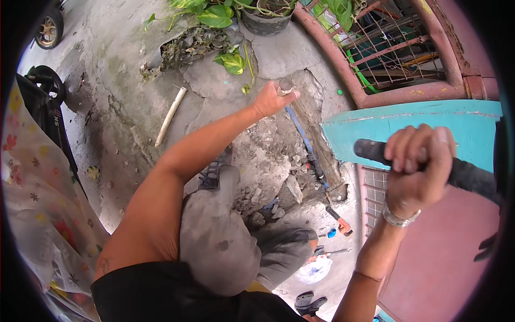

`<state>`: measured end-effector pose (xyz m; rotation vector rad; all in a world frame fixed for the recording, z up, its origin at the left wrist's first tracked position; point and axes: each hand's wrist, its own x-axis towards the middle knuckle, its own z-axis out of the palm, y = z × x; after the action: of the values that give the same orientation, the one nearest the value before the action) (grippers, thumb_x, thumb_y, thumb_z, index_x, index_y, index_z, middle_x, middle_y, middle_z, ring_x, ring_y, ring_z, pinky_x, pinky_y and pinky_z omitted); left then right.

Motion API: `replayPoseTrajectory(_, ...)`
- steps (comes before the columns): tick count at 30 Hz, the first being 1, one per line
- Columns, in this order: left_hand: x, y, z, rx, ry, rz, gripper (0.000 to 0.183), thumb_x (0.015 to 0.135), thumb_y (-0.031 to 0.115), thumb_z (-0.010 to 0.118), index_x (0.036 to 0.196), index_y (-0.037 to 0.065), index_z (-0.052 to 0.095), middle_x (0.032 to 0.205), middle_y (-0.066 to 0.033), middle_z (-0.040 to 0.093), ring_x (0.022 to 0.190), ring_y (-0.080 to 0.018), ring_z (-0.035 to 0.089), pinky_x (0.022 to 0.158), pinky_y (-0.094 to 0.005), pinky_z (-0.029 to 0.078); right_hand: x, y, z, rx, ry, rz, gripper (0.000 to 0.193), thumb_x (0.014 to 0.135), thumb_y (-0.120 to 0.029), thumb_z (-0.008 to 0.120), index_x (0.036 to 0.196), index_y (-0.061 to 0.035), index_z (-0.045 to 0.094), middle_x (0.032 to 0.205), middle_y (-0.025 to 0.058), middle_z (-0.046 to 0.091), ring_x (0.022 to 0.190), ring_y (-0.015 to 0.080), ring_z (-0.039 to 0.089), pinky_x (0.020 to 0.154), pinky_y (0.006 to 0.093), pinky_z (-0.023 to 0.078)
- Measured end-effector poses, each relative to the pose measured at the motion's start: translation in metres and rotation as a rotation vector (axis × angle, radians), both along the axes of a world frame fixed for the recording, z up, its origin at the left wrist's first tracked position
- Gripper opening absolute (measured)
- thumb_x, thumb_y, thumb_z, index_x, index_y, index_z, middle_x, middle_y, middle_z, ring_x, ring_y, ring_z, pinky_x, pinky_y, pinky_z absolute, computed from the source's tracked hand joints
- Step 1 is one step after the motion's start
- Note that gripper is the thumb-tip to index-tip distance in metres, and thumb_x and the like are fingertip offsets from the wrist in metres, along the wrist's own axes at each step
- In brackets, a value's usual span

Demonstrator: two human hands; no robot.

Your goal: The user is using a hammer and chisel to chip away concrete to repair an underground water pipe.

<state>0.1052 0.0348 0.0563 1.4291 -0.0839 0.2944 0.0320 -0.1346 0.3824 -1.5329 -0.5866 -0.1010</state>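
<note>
One broken-open trench (308,96) in the concrete runs down the middle of the frame. At right, the right hand (421,155) wraps its fingers around a thick black handle (371,151). A blue pipe (299,127) lies in the trench; at upper centre, the left hand (270,100) curls around a round-ended bar (285,85). Lower right of centre lies an orange-and-black hand tool (344,227).

a potted plant (266,22) near a pink metal grille (407,93) — floral sheet (40,214), dark clogs (304,301)
</note>
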Motion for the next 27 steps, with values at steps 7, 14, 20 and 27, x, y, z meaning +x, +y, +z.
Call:
replayPoseTrajectory(7, 0.0, 0.03, 0.012, 0.089, -0.002, 0.052, 0.032, 0.099, 0.022, 0.064, 0.074, 0.002, 0.061, 0.064, -0.0029, 0.058, 0.06, -0.0127, 0.054, 0.062, -0.0309, 0.047, 0.039, -0.034, -0.099, -1.417, 0.125, 0.058, 0.03, 0.081, -0.023, 0.069, 0.09, 0.0052, 0.071, 0.08, 0.0306, 0.067, 0.083, 0.0471, 0.068, 0.08, 0.0514, 0.054)
replayPoseTrajectory(14, -0.014, 0.023, -0.003, -0.266, 0.103, 0.077, 0.042, 0.101, 0.023, 0.063, 0.064, 0.005, 0.054, 0.059, 0.0007, 0.054, 0.053, -0.0093, 0.048, 0.051, -0.029, 0.039, 0.038, 0.03, 0.057, -0.556, -0.142, -0.136, 0.025, 0.075, -0.02, 0.063, 0.081, 0.0042, 0.065, 0.068, 0.0235, 0.064, 0.066, 0.0406, 0.066, 0.067, 0.0466, 0.052)
replayPoseTrajectory(20, -0.012, 0.002, 0.02, 0.238, -0.162, 0.217, 0.039, 0.101, 0.021, 0.06, 0.066, 0.006, 0.053, 0.059, -0.0002, 0.053, 0.054, -0.01, 0.048, 0.052, -0.0298, 0.04, 0.048, 0.012, -0.059, -1.005, -0.137, 0.07, 0.016, 0.074, -0.017, 0.065, 0.079, -0.0024, 0.071, 0.082, 0.0214, 0.071, 0.08, 0.0347, 0.073, 0.074, 0.044, 0.058)
replayPoseTrajectory(27, -0.01, 0.009, -0.003, -0.22, 0.137, -0.061, 0.04, 0.103, 0.021, 0.057, 0.067, 0.005, 0.05, 0.061, -0.0036, 0.052, 0.055, -0.0136, 0.049, 0.056, -0.0332, 0.046, 0.05, 0.016, 0.006, -1.055, -0.388, -0.091, 0.017, 0.071, -0.011, 0.064, 0.081, -0.0001, 0.073, 0.084, 0.0246, 0.07, 0.08, 0.0394, 0.071, 0.07, 0.05, 0.057)
